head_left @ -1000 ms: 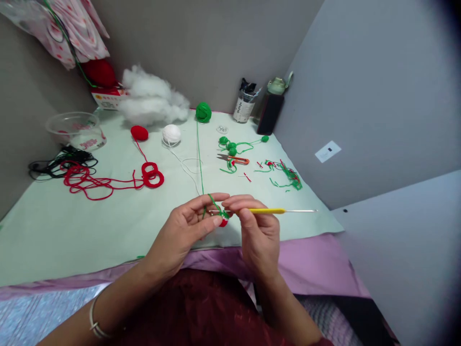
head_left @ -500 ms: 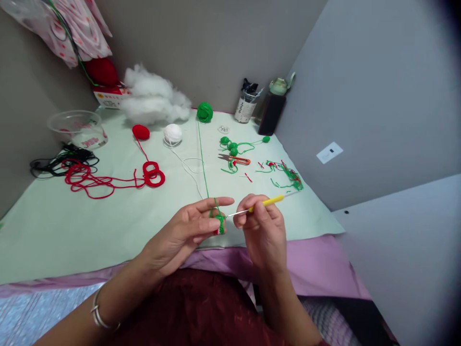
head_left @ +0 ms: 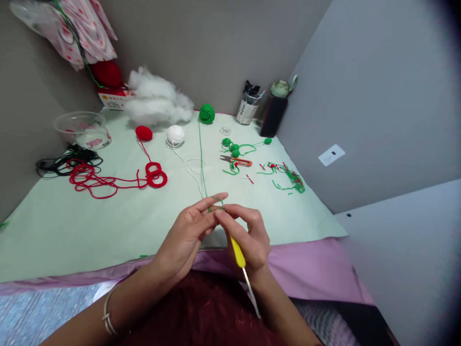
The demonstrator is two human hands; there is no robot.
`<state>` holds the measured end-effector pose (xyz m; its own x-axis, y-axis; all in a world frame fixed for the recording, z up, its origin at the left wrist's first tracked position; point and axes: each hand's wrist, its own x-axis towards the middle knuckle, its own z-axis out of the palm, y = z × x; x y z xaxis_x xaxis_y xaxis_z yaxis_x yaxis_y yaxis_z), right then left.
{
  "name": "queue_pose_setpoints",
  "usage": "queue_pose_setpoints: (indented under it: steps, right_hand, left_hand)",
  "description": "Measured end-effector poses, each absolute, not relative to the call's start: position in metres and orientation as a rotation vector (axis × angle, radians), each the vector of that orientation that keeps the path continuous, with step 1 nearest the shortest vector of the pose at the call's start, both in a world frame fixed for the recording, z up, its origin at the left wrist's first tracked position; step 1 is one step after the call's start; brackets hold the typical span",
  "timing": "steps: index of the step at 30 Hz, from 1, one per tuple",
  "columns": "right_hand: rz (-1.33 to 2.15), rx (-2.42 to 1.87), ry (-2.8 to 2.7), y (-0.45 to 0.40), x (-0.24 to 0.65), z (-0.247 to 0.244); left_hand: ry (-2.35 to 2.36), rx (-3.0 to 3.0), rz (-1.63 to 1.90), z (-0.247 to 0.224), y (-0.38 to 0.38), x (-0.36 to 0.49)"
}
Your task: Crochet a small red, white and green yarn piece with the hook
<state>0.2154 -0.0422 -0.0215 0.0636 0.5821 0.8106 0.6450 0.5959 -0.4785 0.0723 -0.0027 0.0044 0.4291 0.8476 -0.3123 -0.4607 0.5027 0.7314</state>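
My left hand (head_left: 190, 228) pinches a small piece of crochet work, now mostly hidden behind the fingers of both hands. Green yarn (head_left: 202, 168) runs from the green ball (head_left: 206, 114) down over my raised left index finger. My right hand (head_left: 248, 235) is closed on a crochet hook with a yellow handle (head_left: 237, 251); its rear metal end points down toward my lap. The hook's front tip is up by the yarn between my hands, where the fingertips of both hands meet.
Orange-handled snips (head_left: 237, 161) lie beyond my hands, near small green pieces (head_left: 235, 148) and yarn scraps (head_left: 295, 180). Red rings (head_left: 156, 175), a white ball (head_left: 175, 135) and a red ball (head_left: 144, 133) lie left. Stuffing (head_left: 154, 101), a cup (head_left: 247, 109) and a bottle (head_left: 274, 109) stand behind.
My right hand has moved left against my left fingertips and turned, so the yellow handle has swung from pointing right to pointing down. The green and red crochet piece has become hidden.
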Motion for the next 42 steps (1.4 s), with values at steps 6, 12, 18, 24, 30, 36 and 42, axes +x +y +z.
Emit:
queue_pose_setpoints:
  steps: [6, 12, 18, 24, 30, 36, 42]
  right_hand:
    - [0.331, -1.092, -1.319, -0.036, 0.214, -0.013]
    - [0.038, -1.071, -1.500, -0.037, 0.214, -0.018]
    - [0.609, -0.950, -1.162, -0.030, 0.215, -0.015]
    - [0.651, -0.950, -1.204, -0.029, 0.209, -0.015]
    - [0.577, -0.980, -1.177, -0.033, 0.216, -0.011]
    - [0.834, -0.882, -0.991, -0.030, 0.222, -0.012]
    - [0.754, -0.907, -1.109, -0.032, 0.216, -0.015]
  left_hand:
    - [0.792, 0.667, 1.036, 0.004, 0.000, 0.072]
    - [0.688, 0.507, 0.812, 0.003, 0.002, 0.068]
    - [0.725, 0.707, 0.953, 0.005, 0.002, 0.063]
    - [0.749, 0.762, 0.970, 0.008, -0.001, 0.070]
    - [0.686, 0.565, 0.804, 0.005, 0.005, 0.065]
    - [0.698, 0.642, 0.846, 0.006, 0.005, 0.063]
    - [0.743, 0.748, 0.950, 0.008, 0.000, 0.067]
